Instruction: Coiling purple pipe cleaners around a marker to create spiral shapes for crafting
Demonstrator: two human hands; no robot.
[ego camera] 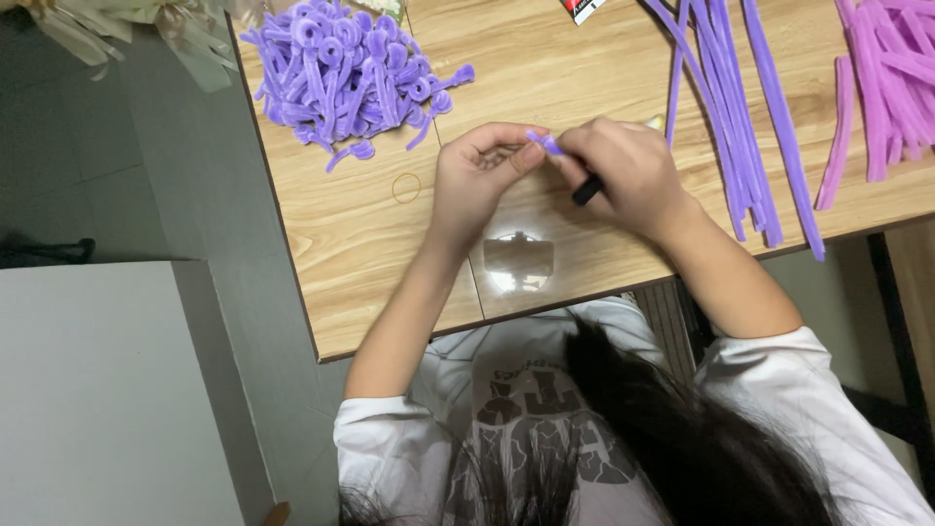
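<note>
- Fingers of my left hand (477, 170) pinch one end of a short purple pipe cleaner piece (545, 144); my right hand (623, 170) is closed around a black rod (586, 190) and presses the piece's other end against it. The piece sits between both hands, above the middle of the wooden table (341, 244).
- Risk, as I judge it: the fuzzy wire could spring off the rod if my right thumb eases, because only a little of it is caught there.
- Risk: the pinch on the left is at the very tip, so a harder twist might pull it free.
- Risk: the small rubber band (406, 188) lies just left of my left wrist and could be nudged off the near edge.
- Count: one piece in hand, one black rod, one rubber band.
- Count: one heap of looped purple pieces (355, 73) at far left; too tangled to number.
- Count: roughly six long purple pipe cleaners (730, 107) to the right, and a bundle of pink pipe cleaners (891, 78) at far right, overlapping too much to count.
</note>
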